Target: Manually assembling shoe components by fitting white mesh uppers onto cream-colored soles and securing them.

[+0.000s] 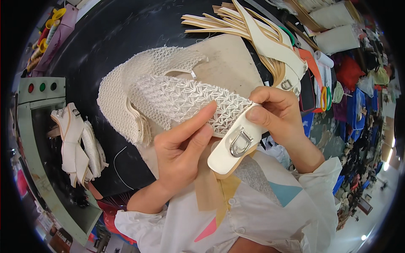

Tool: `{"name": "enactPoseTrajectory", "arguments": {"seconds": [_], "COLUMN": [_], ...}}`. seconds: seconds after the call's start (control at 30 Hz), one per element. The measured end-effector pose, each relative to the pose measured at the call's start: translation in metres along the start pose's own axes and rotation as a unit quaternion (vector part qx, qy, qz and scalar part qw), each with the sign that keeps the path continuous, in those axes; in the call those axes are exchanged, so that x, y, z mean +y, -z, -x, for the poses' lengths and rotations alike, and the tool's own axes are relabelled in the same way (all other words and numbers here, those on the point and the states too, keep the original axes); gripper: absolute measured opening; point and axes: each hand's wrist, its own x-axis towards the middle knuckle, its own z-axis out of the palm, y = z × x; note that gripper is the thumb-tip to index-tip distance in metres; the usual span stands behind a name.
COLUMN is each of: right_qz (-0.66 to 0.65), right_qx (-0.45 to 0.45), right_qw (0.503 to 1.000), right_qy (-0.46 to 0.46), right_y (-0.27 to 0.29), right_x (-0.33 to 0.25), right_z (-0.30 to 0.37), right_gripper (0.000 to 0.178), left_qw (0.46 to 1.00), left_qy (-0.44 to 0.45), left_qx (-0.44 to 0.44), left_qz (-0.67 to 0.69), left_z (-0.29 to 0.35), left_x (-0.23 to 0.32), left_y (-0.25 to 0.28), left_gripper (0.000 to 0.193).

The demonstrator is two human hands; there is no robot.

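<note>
Right hand (279, 114) pinches the strap (220, 158) — likely light, stiff, best held there; left hand (179, 154) is at floppy-looking mesh (181, 95), grip unclear.

White shirt (265, 217), coloured patches (284, 192)

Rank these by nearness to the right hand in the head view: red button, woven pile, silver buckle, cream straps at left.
From the right hand:
1. Silver buckle: lower left, on the white strap.
2. Woven pile: left.
3. Cream straps: farther left.
4. Red button: far left, on the box.
</note>
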Motion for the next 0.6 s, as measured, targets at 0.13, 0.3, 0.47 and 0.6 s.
{"name": "enactPoseTrajectory", "arguments": {"seconds": [0.13,0.3,0.47,0.6], "right_qz": [0.071,0.248,0.289,0.305], "right_qx": [0.015,0.031,0.068,0.067], "right_qw": [0.996,0.950,0.922,0.912], "right_qy": [0.046,0.185,0.249,0.265], "right_y": [-0.003,-0.003,-0.012,-0.014], "right_x": [0.005,0.011,0.013,0.009], "right_z": [-0.001,-0.003,-0.002,0.001], "right_gripper": [0.011,0.012,0.013,0.014], "left_qw": [0.999,0.999,0.999,0.999], "left_qy": [0.010,0.020,0.042,0.036], "left_qx": [-0.016,-0.007,0.012,-0.002], "left_qz": [0.028,0.039,0.012,-0.024], "left_z": [0.001,0.004,0.001,-0.002], "left_x": [0.002,0.006,0.013,0.014], "left_y": [0.003,-0.001,-0.001,0.004], "left_gripper": [0.034,0.042,0.045,0.044]}}
